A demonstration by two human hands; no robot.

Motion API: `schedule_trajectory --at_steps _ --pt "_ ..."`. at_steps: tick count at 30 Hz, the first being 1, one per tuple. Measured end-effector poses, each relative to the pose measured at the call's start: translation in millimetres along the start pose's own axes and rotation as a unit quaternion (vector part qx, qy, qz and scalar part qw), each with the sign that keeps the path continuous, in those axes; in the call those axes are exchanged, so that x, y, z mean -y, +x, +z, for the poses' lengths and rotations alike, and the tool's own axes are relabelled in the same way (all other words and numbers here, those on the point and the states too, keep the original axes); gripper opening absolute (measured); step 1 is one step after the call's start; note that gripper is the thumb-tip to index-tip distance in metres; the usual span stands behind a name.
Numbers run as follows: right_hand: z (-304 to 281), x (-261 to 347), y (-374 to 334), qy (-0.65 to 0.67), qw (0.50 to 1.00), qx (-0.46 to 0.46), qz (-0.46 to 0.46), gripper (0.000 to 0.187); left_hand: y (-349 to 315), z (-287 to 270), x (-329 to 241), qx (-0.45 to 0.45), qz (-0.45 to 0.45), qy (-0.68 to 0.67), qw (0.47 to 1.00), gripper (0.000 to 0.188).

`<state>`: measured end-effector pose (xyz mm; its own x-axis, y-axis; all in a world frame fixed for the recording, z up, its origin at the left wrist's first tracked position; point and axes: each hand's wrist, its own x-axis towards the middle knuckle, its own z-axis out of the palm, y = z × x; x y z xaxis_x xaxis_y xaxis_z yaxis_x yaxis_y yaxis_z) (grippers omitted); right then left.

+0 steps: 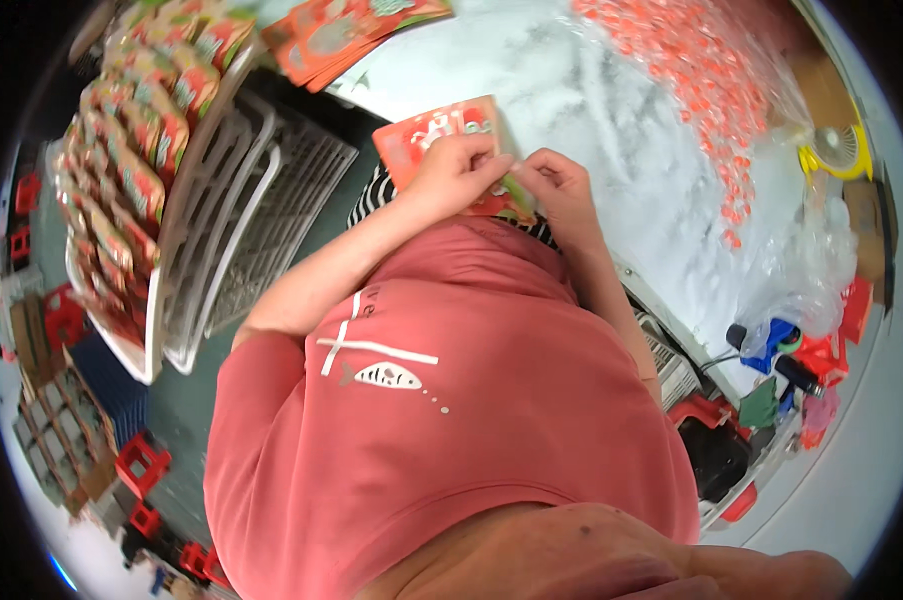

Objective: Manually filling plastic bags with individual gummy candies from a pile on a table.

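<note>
Orange pouch (441, 135) is in both hands, held at the near edge of the white table (591, 120), just above the person's red shirt (441, 420). Left hand (458, 172) is closed over the pouch's middle, fingers curled across its front. Right hand (561, 190) pinches the pouch's lower right corner, fingertips touching the left hand's. Hands are together, both clamped on the pouch. Top left corner of the pouch sticks out clear of the fingers; its lower part is hidden.

A stack of similar orange pouches (351, 35) lies on the table's far left corner. White crate (141, 180) to the person's left holds rows of filled pouches. Clear bag of small orange pieces (701, 90) sits on the table's right side, well apart from the hands.
</note>
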<state>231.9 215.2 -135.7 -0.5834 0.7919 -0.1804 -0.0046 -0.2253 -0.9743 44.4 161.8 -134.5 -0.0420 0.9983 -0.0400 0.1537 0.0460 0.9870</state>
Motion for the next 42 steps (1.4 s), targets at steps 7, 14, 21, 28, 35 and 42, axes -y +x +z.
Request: schedule_trajectory --at_steps 7,14,21,28,35,42 --pt "2 7 -4 -0.044 0.997 -0.001 -0.062 0.012 -6 -5 -10 0.034 -0.072 -0.046 0.996 0.022" --pt "-5 8 -4 -0.116 0.988 -0.055 -0.082 0.013 0 2 -4 0.018 -0.11 -0.081 0.99 0.018" --pt "1 10 -6 -0.462 0.791 -0.185 -0.356 0.016 2 12 -7 -0.01 -0.115 -0.085 0.99 0.024" --pt "0 9 1 -0.509 0.714 -0.221 -0.427 0.015 2 21 -16 -0.075 -0.074 -0.141 0.984 0.017" --pt "-5 8 10 -0.464 0.722 -0.16 -0.487 0.025 4 22 -22 -0.055 -0.074 -0.326 0.941 0.005" --pt "-4 7 13 -0.477 0.745 -0.151 -0.441 0.04 1 17 -18 -0.02 -0.096 -0.321 0.942 0.004"
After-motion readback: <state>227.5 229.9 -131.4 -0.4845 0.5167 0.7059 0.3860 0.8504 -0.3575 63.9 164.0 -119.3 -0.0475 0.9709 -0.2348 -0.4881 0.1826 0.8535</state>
